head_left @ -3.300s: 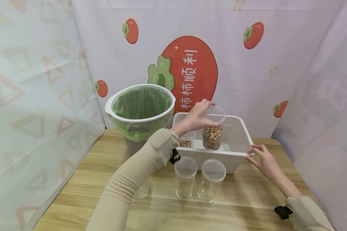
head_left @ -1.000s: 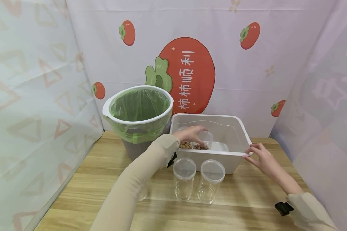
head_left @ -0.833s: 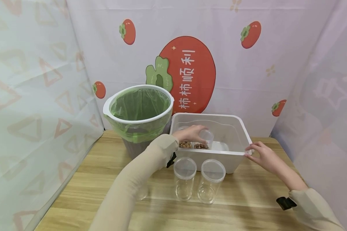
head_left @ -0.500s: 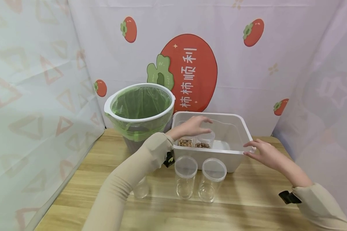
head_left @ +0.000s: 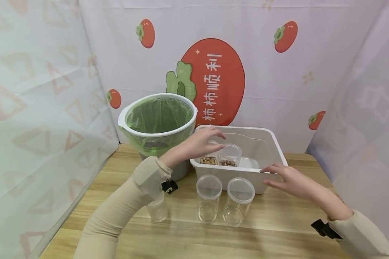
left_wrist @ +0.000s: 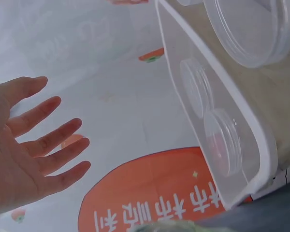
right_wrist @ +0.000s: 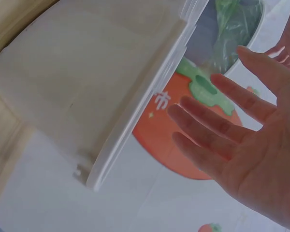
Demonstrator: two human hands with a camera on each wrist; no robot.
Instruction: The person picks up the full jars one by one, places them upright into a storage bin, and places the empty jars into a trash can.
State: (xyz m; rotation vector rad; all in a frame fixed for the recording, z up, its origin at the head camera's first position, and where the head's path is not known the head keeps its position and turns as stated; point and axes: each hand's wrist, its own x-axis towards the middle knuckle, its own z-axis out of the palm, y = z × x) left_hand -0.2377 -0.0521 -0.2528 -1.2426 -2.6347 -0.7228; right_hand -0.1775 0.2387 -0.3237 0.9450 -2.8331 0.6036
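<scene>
Two lidded clear jars stand side by side in the left part of a white plastic bin [head_left: 236, 176]: one jar of nuts [head_left: 209, 159] and one jar of darker mixed nuts [head_left: 228, 157]. My left hand [head_left: 201, 144] hovers above the bin's left end, fingers spread and holding nothing. Near the bin's front right corner is my right hand [head_left: 290, 181], its fingers apart and empty. In front of the bin stand two lidded clear jars with nothing in them, a left jar [head_left: 208, 201] and a right jar [head_left: 238, 203].
A bucket [head_left: 157, 135] with a green bag liner stands left of the bin. Another clear jar [head_left: 157, 208] is on the wooden table [head_left: 194, 241], partly behind the left sleeve. A patterned curtain [head_left: 265, 82] closes off the back.
The left hand lowered the jar of darker nuts into the bin, let it go, then rose and moved left. My right hand released the bin's rim and shifted slightly left.
</scene>
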